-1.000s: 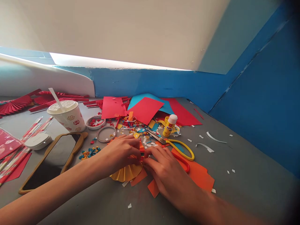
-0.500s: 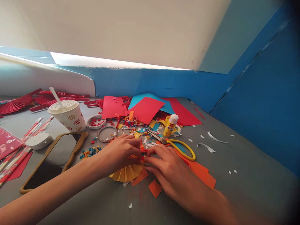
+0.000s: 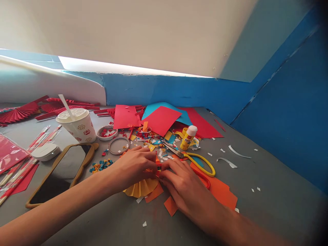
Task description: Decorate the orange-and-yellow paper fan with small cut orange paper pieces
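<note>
My left hand [image 3: 139, 165] is bent over a yellow pleated paper fan [image 3: 142, 189], its fingertips pointing down and closed on something they mostly hide. Facing it, my right hand [image 3: 180, 181] has its thumb and fingers pinched together close to the left fingertips. A small red bit shows between the two hands, too covered to name. Orange paper squares [image 3: 171, 205] lie beneath and beside the fan. Just past my right hand are scissors with a yellow handle [image 3: 201, 164], and a red loop [image 3: 207, 181] shows partly behind that hand.
A glue stick [image 3: 188, 137] stands behind the scissors among paper scraps. Tape rolls [image 3: 119, 146], a lidded cup with a straw [image 3: 78, 125], a phone [image 3: 61, 174] and a white case [image 3: 46, 151] are to the left. Red sheets [image 3: 161, 119] lie at the back, before the blue wall.
The view has shifted slightly, so things sit a little further right. My hands keep almost the same pose over the fan, and more of the red loop shows by my right hand.
</note>
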Demonstrator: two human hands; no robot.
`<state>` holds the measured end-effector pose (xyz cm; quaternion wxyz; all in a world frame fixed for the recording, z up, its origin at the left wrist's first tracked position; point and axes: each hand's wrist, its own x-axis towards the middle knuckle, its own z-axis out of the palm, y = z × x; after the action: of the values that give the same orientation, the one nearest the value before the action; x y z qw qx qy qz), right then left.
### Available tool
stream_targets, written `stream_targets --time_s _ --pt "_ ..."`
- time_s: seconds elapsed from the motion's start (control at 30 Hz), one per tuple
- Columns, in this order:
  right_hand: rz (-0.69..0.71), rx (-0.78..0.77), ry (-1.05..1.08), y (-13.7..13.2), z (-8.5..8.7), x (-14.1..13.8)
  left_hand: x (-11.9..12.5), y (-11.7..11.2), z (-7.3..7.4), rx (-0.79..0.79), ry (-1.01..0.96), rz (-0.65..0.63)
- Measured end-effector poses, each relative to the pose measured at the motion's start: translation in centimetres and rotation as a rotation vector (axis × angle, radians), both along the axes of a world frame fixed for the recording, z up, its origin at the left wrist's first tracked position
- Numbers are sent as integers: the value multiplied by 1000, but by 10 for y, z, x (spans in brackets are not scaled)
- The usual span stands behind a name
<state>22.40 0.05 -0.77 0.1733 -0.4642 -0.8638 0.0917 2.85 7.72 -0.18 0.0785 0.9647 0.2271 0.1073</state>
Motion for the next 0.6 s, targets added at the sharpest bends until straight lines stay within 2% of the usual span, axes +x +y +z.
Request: stream_targets --time_s 0.23,0.6 --pt "-37 -45 17 1 1 2 -1 0 -1 39 15 26" --pt "-85 -80 17 0 -1 2 -7 -3 9 -24 37 29"
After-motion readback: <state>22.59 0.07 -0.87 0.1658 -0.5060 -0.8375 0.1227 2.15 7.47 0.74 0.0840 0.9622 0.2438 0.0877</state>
